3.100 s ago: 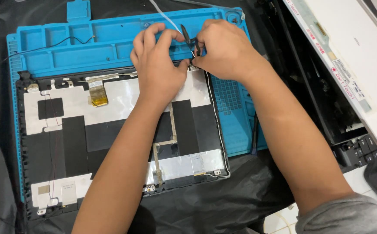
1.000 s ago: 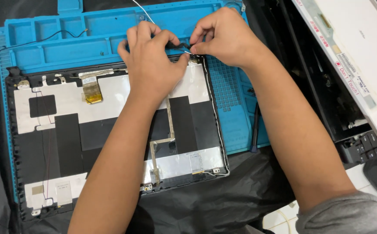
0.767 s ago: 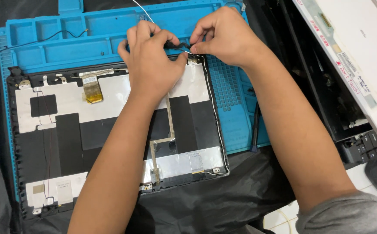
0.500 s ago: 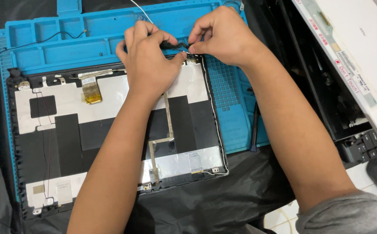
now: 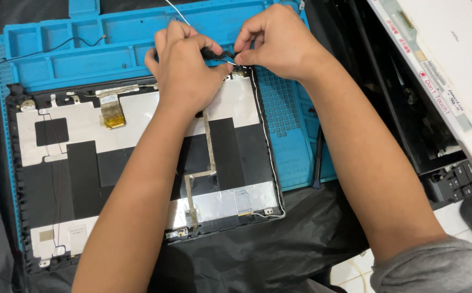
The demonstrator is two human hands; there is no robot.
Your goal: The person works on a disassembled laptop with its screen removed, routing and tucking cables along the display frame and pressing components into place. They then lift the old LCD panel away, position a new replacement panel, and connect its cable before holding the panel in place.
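Observation:
An opened laptop lid back cover point(image 5: 84, 179), black with silver foil patches and a gold flex cable, lies on a blue repair mat point(image 5: 111, 49). My left hand point(image 5: 184, 70) and my right hand point(image 5: 279, 40) meet at the cover's upper right corner. Both pinch a small black cable piece point(image 5: 217, 53) with thin wires between their fingertips. A white wire point(image 5: 175, 11) runs up from behind my left hand.
A white display panel point(image 5: 447, 70) leans at the upper right over a black laptop base point(image 5: 409, 125) with keys showing. A black pen-like tool point(image 5: 317, 163) lies on the mat's right edge. Black plastic sheeting point(image 5: 279, 244) covers the table.
Both hands have shifted slightly toward the upper left along the cover's top edge, still pinching the black cable piece. The cover and mat have not moved.

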